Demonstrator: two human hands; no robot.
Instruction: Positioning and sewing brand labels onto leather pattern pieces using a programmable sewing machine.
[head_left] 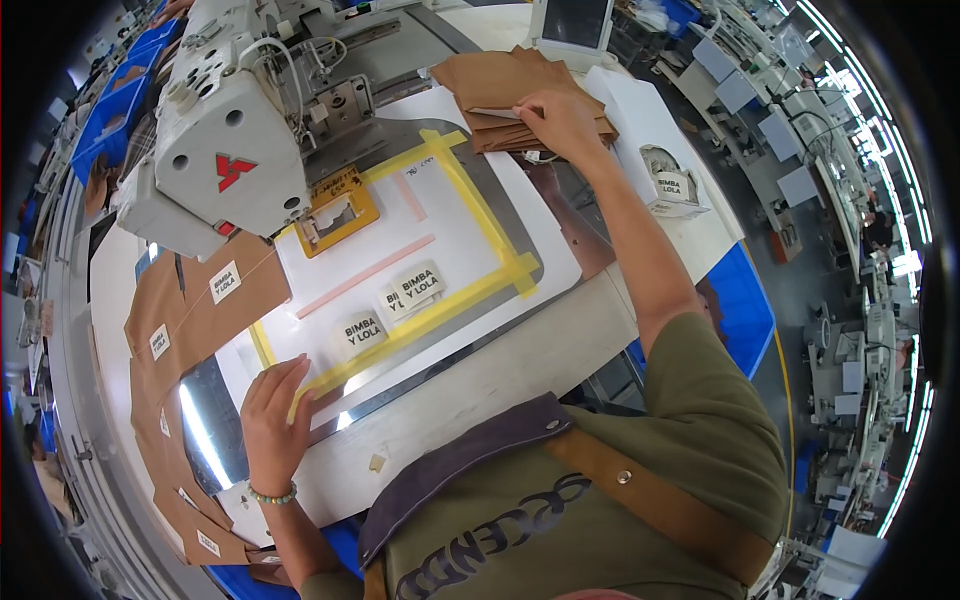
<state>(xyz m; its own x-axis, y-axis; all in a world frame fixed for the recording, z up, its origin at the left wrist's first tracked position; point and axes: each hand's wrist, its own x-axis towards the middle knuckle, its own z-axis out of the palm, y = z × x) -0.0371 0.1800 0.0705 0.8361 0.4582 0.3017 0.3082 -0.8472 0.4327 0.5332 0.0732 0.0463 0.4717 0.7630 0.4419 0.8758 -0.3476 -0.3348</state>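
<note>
At the far right of the work surface, my right hand [563, 122] pinches the near edge of a brown fabric piece on top of a loose stack [490, 80]. My left hand [276, 405] hovers by the lower left corner of a white template sheet [455, 235] bordered with yellow tape; its fingers are apart and hold nothing. Loose white printed labels [360, 333] lie on the near part of the sheet. A yellow clamp frame [345, 222] rests on the sheet's far left part, beneath the machine head. Further brown pieces [205, 305] bearing white labels trail down the left side.
A large white sewing machine [230, 150] stands over the far left. Right of the stack is an open white box [668, 190] with labels inside. A small screen [572, 22] stands behind. Blue bins [742, 305] sit below the table's right edge and at far left.
</note>
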